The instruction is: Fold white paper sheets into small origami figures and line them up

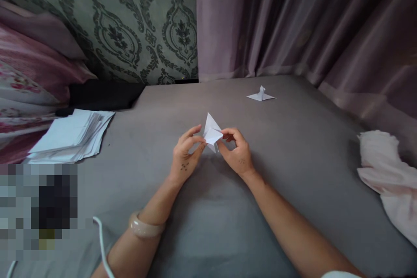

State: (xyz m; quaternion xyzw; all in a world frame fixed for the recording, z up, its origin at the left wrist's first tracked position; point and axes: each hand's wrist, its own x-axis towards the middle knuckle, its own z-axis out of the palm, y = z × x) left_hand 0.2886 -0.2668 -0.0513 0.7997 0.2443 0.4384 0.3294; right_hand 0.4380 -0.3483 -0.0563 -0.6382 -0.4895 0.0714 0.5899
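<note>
A folded white paper piece (213,135) with pointed flaps is held between my two hands, above the grey sheet. One tall point sticks up at its far side and a smaller one hangs below. My left hand (187,152) pinches its left edge between thumb and fingers, with the index finger raised apart. On the other side, my right hand (237,150) pinches the right corner between thumb and fingertips. Further back on the right rests a finished-looking paper figure (261,94) with two spread wings and an upright middle.
A stack of white paper (70,134) lies at the left, near a dark flat item (104,94). Crumpled pale cloth (384,165) is at the right edge. A white cable (101,243) crosses my left forearm. Purple curtains (221,21) hang behind the grey sheet (302,139).
</note>
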